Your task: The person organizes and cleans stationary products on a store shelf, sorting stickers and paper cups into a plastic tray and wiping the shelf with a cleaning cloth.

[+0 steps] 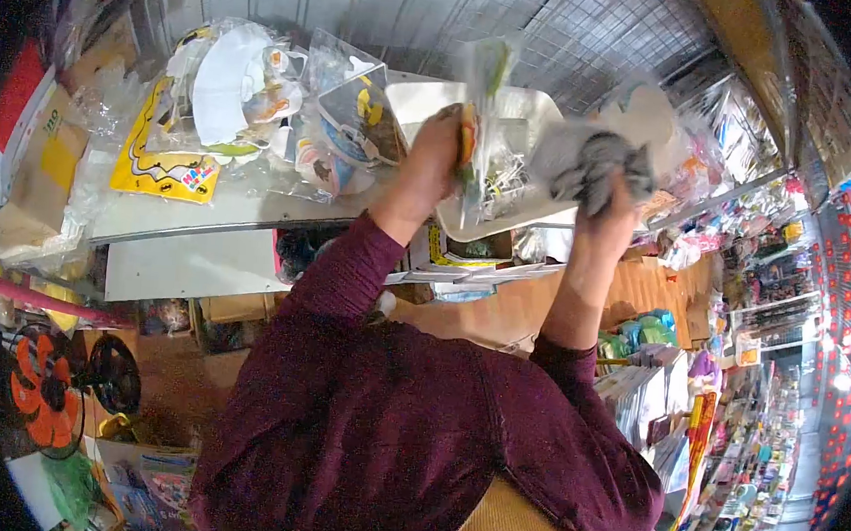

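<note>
My left hand is closed round a clear plastic packet with green and yellow-red contents, held upright over a white tray. My right hand grips a blurred clear bag with dark grey contents above the tray's right side. Small packaged items lie inside the tray, partly hidden behind the packet. Left of the tray, plastic-wrapped paper decorations and a yellow bordered sheet rest on the white counter.
A cardboard box stands at the far left, above an orange-bladed fan. More plastic packets are piled right of the tray. Stocked shelves run down the right side. Below the counter is wooden floor.
</note>
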{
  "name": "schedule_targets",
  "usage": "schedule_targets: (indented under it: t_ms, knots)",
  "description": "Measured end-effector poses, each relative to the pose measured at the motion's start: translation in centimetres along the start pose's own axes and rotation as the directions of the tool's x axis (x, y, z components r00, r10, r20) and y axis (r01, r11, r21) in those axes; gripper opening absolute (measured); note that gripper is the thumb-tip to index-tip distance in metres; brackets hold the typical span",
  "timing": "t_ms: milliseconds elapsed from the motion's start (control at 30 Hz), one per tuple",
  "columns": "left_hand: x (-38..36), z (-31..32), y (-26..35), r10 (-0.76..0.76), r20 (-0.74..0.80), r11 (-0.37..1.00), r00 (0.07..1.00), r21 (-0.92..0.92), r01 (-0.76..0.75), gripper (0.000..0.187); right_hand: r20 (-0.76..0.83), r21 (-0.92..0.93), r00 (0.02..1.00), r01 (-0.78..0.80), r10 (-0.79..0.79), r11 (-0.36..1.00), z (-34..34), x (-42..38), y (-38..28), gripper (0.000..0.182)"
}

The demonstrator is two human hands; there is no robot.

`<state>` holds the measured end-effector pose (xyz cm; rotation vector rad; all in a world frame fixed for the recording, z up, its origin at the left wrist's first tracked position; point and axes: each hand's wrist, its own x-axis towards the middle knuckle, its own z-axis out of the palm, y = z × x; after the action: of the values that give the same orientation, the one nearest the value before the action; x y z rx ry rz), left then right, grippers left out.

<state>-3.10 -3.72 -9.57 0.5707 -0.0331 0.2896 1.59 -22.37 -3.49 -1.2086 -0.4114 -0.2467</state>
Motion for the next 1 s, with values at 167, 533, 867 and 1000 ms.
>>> schedule_targets:
  t_ms: [167, 533, 867, 1000]
  knots:
    - [-0.8, 3.2, -3.5, 0.49, 0.279, 0.56, 0.826, 0.625, -0.544, 0.021, 0.085, -0.469, 0.983, 0.183, -0.162, 0.864, 3.5, -0.3, 1.1, 0.035]
    - [-2.7, 0.9, 5.2, 0.517, -0.066, 0.79, 0.853, 0.421, -0.446, 0.016, 0.59, -0.277, 0.806, 0.162, 0.034, 0.947, 4.5, -8.1, 1.4, 0.021]
    - [-2.8, -3.4, 14.3, 0.831, 0.077, -0.291, 0.55, 0.904, 0.313, 0.024, 0.157, -0.058, 0.974, -0.157, 0.164, 0.986, 0.1, -5.7, 3.0, 0.028]
    - [-1.7, -5.6, 12.6, 0.716, 0.003, -0.351, 0.698, 0.866, 0.357, 0.033, 0.086, -0.072, 0.996, -0.024, 0.031, 0.997, -1.1, -4.7, 3.2, 0.026]
